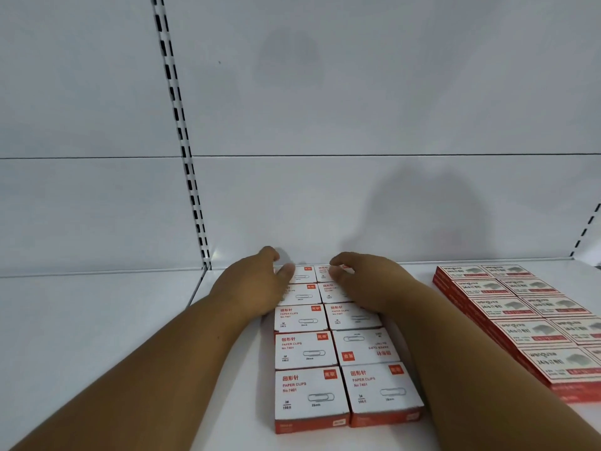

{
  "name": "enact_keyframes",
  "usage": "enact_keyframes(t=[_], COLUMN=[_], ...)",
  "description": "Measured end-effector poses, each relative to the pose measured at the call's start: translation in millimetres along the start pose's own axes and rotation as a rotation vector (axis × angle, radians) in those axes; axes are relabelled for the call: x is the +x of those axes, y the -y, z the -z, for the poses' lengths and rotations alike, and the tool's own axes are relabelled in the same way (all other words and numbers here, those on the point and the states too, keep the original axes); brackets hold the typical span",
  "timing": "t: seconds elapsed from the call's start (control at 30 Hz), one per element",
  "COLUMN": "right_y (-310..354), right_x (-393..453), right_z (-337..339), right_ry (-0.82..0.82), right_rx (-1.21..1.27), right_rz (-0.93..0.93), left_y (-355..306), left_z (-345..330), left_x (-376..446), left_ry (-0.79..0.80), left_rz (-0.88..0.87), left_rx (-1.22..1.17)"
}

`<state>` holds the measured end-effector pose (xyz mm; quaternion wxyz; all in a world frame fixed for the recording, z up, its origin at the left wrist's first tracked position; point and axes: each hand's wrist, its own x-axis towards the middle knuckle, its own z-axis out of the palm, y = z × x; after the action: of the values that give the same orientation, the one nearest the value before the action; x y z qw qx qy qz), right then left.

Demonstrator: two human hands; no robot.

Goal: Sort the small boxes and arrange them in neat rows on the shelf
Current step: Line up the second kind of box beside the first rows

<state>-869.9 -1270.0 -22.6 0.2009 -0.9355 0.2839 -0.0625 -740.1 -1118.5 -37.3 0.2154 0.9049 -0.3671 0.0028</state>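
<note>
White and red paper clip boxes (309,349) lie flat on the white shelf (130,336) in two columns, several rows deep. One box (364,348) in the right column is turned the other way round. My left hand (257,281) is at the back-left box (304,275), thumb on its top and fingers curled past its far left corner. My right hand (364,281) covers the back-right box (323,271), with curled fingers and thumb pinching it. Both forearms run along the outer sides of the columns.
A second block of red and white staple boxes (520,307) lies in two columns at the right, stacked two high. The white back panel (357,206) rises just behind the hands. A slotted upright (192,190) divides the shelving; the shelf bay to its left is bare.
</note>
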Motion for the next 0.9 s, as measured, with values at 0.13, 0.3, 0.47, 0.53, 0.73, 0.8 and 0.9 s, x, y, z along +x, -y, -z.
enact_keyframes(t=[0.13,0.3,0.47,0.53,0.73,0.8,0.9], right_y=[1.8,1.1,-11.4,-13.1,-13.0,-13.9,-14.8], right_x=[-0.2,-2.0,-1.5,-0.8,2.5,3.5,4.7], right_z=[-1.7,-3.0,-1.7,-2.5,-3.5,-3.4,-3.7], right_ry=[0.004,-0.048,-0.102,-0.060,-0.031,-0.033,-0.038], right_rx=[-0.030,-0.008,-0.072,-0.134,-0.161,-0.159,-0.160], right_rz=[0.004,-0.022,-0.149,-0.134,-0.103,-0.093,-0.090], left_y=[-2.7,-2.6,5.9,4.6,3.9,5.0,4.9], left_z=[0.6,2.1,10.3,8.1,2.1,0.6,0.3], left_x=[-3.7,-2.8,-5.1,-7.8,-4.0,-3.1,-2.9], left_ry=[0.009,0.001,-0.037,0.025,0.043,0.040,0.041], left_rz=[-0.028,0.009,0.072,0.024,-0.047,-0.062,-0.073], left_rx=[0.079,0.010,0.162,0.207,0.247,0.251,0.244])
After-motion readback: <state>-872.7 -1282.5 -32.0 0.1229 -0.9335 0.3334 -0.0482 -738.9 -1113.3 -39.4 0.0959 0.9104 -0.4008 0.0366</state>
